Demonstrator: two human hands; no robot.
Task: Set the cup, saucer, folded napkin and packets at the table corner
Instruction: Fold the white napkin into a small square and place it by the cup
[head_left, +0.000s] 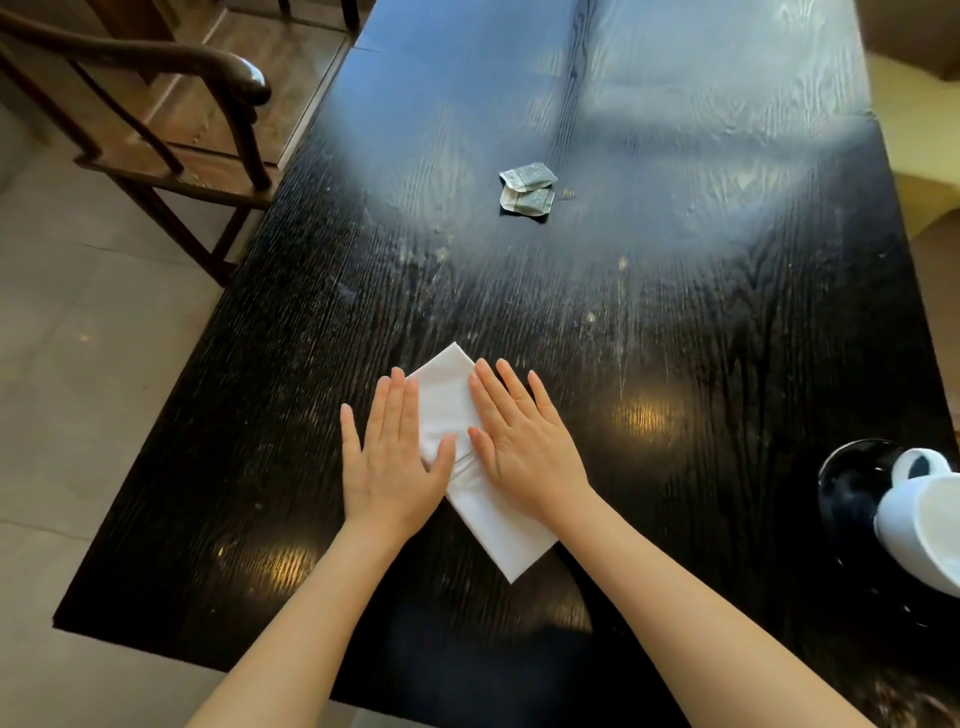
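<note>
A white folded napkin (493, 514) lies at an angle on the black wooden table (701, 338), near its front edge. My left hand (392, 457) and my right hand (519, 441) both rest flat on the napkin, palms down, fingers spread, holding nothing. Two small grey packets (527, 189) lie side by side further back at the middle of the table. At the right edge a white cup (924, 525) lies tilted on a black saucer (852, 483), partly cut off by the frame.
A dark wooden armchair (171, 130) stands on the floor to the left of the table. The table's left front corner (67, 618) is near the pale tiled floor. Bright window glare covers the far tabletop.
</note>
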